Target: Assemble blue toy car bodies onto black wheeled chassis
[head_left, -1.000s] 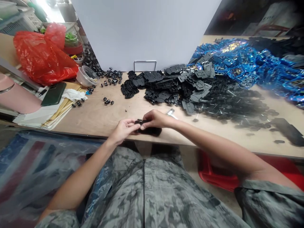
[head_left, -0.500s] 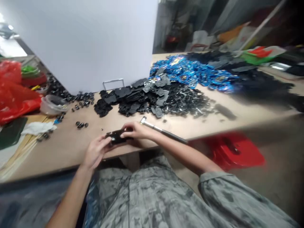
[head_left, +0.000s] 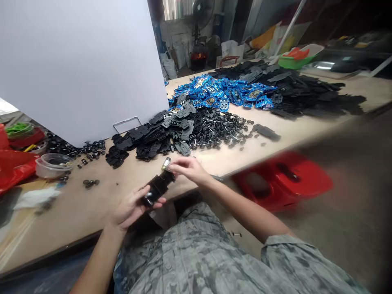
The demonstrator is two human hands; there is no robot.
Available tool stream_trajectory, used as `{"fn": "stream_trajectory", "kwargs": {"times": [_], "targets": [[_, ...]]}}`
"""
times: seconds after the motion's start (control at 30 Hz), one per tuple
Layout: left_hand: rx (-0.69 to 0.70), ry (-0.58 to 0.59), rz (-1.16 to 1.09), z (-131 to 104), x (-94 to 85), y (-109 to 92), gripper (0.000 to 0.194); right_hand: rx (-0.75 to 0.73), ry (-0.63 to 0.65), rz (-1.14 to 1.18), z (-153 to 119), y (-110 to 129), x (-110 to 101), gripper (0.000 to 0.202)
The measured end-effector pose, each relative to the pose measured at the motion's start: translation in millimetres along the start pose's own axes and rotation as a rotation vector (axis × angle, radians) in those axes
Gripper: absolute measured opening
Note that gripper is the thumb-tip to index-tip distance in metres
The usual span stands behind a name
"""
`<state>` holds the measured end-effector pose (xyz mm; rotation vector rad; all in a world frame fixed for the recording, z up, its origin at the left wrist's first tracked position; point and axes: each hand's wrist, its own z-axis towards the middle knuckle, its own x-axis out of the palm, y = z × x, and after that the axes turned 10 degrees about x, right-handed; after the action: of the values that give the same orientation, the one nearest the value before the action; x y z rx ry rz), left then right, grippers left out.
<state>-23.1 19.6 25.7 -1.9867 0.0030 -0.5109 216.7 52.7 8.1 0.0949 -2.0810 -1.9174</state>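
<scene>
My left hand [head_left: 133, 208] is wrapped round a black plastic toy-car chassis [head_left: 159, 185], thumb on top and fingers underneath, above the table's front edge. The chassis slants up toward my right hand [head_left: 190, 168], whose fingers are pinched together at its far end. What sits between those fingertips is too small to tell. Just beyond the chassis end shows the metal head of a hammer [head_left: 166, 163]. My right hand and forearm hide most of its handle. A small wheel-and-axle piece [head_left: 91, 183] lies on the table to the left.
Behind my hands spread black plates [head_left: 153, 134], wheels with metal axles [head_left: 217, 128] and shiny blue car shells [head_left: 211, 90]. A large white panel [head_left: 92, 69] stands at the back left. Left are a clear tub [head_left: 53, 167] and red bag [head_left: 12, 163]. A red stool [head_left: 294, 175] stands below the table's right side.
The view has swung to the right. The chassis has turned from nearly level between both hands to slanting in my left hand, and my right fingers have shifted to its far end.
</scene>
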Motion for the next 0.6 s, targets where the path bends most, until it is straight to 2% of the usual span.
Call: {"fn": "stream_trajectory", "kwargs": {"times": [0.17, 0.3, 0.4, 0.6], "targets": [[0.023, -0.057, -0.054, -3.9, 9.1, -0.7, 0.03, 0.15, 0.005, 0.263, -18.8, 4.3, -21.3, 0.037], [0.03, -0.044, -0.137, -4.9, 18.1, -0.6, 0.033, 0.16, 0.03, 0.347, -26.8, 5.1, -21.0, 0.035], [0.019, -0.037, -0.235, -1.8, 23.8, -1.4, 0.044, 0.159, 0.044, 0.397, -30.4, 5.4, -19.6, 0.035], [0.031, -0.101, -0.352, 3.5, 30.4, -0.9, 0.052, 0.142, 0.022, 0.438, -36.0, 5.5, -18.4, 0.031]]}}
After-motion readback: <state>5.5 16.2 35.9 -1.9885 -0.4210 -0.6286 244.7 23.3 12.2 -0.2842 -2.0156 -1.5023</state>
